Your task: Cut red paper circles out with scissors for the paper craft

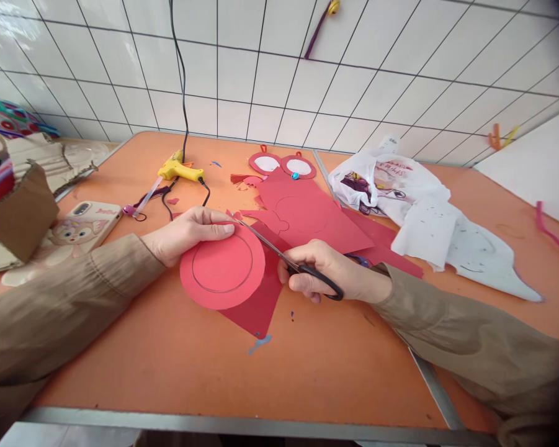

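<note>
A round red paper disc [222, 266] with a circle drawn inside its rim is pinched at its top edge by my left hand [193, 233]. My right hand [328, 270] grips black-handled scissors [314, 273], whose blades point up and left to the disc's upper right edge. Beneath the disc, a darker red sheet [260, 310] lies on the orange table [167, 372]. Larger red sheets [316, 211] with drawn outlines lie just beyond my hands. Two red rings with white centres [265, 164] rest behind the sheets.
A yellow glue gun [179, 169] with a black cord stands at the back left. Further left are a phone [86, 226] and a cardboard box [23, 214]. On the right lie a white plastic bag [395, 180] and white sheets [474, 248]. A tiled wall [242, 68] rises behind.
</note>
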A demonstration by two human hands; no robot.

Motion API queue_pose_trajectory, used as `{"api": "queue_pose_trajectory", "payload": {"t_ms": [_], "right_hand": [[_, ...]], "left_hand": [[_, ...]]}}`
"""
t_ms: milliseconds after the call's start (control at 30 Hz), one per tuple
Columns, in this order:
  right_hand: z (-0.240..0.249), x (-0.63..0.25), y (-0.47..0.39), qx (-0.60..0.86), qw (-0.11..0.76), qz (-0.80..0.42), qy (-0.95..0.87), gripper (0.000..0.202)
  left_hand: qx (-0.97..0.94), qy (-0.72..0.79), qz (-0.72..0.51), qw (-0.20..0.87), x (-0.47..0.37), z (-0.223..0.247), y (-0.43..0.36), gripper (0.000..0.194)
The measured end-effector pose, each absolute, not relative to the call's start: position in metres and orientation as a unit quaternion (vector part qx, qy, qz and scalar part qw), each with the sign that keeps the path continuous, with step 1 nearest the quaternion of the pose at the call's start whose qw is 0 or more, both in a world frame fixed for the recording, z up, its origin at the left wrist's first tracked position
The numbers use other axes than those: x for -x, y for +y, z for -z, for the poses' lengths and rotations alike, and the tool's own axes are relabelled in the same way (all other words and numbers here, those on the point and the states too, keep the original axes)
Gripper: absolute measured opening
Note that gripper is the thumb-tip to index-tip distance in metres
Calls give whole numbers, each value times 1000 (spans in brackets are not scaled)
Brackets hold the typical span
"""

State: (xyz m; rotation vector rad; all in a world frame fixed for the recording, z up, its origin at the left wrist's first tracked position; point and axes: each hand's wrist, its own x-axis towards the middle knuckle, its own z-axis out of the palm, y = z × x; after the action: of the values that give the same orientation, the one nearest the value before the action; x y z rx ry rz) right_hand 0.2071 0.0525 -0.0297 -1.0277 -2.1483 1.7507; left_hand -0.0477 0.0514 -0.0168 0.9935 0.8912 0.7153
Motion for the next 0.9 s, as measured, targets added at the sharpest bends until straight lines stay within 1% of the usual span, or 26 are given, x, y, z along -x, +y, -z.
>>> {"api": "queue_pose_trajectory", "payload": {"t_ms": [433,667,800,900], "right_hand": [[31,-207,53,351,98,-586,-724,51],[33,-207,52,362,102,-588,-716,49],[34,-206,52,360,151,-593,-705,49],[32,-205,52,346,189,-599,-697,48]], "left_hand": [[-441,382,-322,745,50,23,54,14],[-439,391,-327,740,50,23,54,10],[-441,392,-342,732,51,24,55,10],[-418,411,-396,707,52,26,58,11]]}}
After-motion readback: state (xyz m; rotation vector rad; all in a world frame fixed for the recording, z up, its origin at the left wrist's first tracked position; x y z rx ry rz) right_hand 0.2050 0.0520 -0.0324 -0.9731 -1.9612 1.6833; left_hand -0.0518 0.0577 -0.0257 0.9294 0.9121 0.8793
